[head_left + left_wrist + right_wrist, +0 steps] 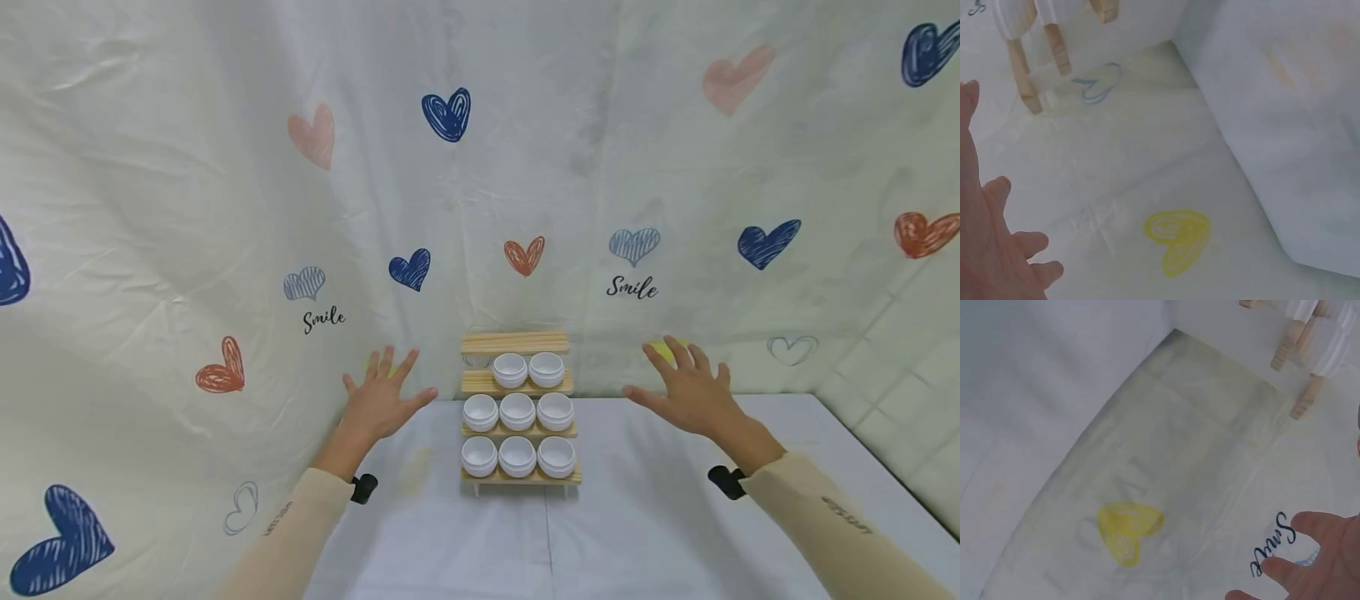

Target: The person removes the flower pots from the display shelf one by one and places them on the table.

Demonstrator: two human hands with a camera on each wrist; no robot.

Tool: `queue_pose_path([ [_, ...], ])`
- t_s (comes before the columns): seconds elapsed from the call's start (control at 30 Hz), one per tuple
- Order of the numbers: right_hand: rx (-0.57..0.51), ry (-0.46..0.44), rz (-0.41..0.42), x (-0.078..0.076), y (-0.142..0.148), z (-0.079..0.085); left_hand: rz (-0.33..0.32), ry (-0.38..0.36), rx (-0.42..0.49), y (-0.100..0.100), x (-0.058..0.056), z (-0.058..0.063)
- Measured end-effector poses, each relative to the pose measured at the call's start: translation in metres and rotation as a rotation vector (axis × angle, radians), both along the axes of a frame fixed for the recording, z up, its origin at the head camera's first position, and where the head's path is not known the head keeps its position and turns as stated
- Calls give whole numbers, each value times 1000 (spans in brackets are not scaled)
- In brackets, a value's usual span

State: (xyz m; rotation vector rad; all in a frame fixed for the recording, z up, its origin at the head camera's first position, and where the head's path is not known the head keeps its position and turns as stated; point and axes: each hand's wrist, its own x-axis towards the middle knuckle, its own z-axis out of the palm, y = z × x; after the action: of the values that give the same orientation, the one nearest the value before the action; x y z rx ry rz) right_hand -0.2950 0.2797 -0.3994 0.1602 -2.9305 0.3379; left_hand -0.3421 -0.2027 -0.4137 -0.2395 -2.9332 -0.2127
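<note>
A tiered wooden rack (515,342) stands on the white-covered table against the back curtain. Its top shelf holds nothing; the lower shelves carry small white bowls (517,456), two on the upper of them and three on each of the other two. To the rack's left my left hand (378,404) is held up with fingers spread, touching nothing. My right hand (692,400) is raised the same way on the right side, apart from the rack. Both wrist views show only parts of the hands and the rack's shelf ends (1057,50) with some bowls.
A white table (637,517) with a cloth-like cover stretches below and around the rack. Behind it hangs a pale curtain (525,167) printed with hearts and the word "Smile". The table's right edge runs toward a whitish side wall (907,400).
</note>
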Motion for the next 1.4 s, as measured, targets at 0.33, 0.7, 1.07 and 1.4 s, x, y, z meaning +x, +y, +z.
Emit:
queue_pose_path([
  [0.33,-103,2,78,-6,-30,3,-49,24,124,21,-7,-5],
  [0.7,-310,-1,148,-16,-54,-2,-121,54,377,42,-16,-26],
  [1.07,-474,-5,183,-29,-68,-16,-185,5,714,54,-18,-56],
  [1.4,-584,-28,182,-33,-80,-24,-138,-91,1049,68,-11,-78],
])
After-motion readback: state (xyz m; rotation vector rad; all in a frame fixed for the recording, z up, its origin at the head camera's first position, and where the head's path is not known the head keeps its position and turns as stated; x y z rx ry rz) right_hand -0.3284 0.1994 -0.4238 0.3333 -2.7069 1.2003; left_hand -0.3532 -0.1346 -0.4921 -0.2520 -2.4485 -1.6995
